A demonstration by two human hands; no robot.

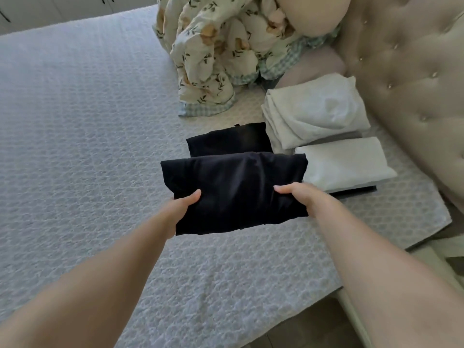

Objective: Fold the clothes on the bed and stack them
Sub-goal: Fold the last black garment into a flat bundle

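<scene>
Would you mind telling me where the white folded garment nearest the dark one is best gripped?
Take the white folded garment by its two short ends, coming from the near bed edge. It lies flat and oblong, so hands at both ends should keep the folds together.

Both arms reach forward, left hand (179, 209) and right hand (300, 197) gripping, thumbs on top

No readable text, labels, brand names, numbers or signs are showing on anything in this view.
</scene>
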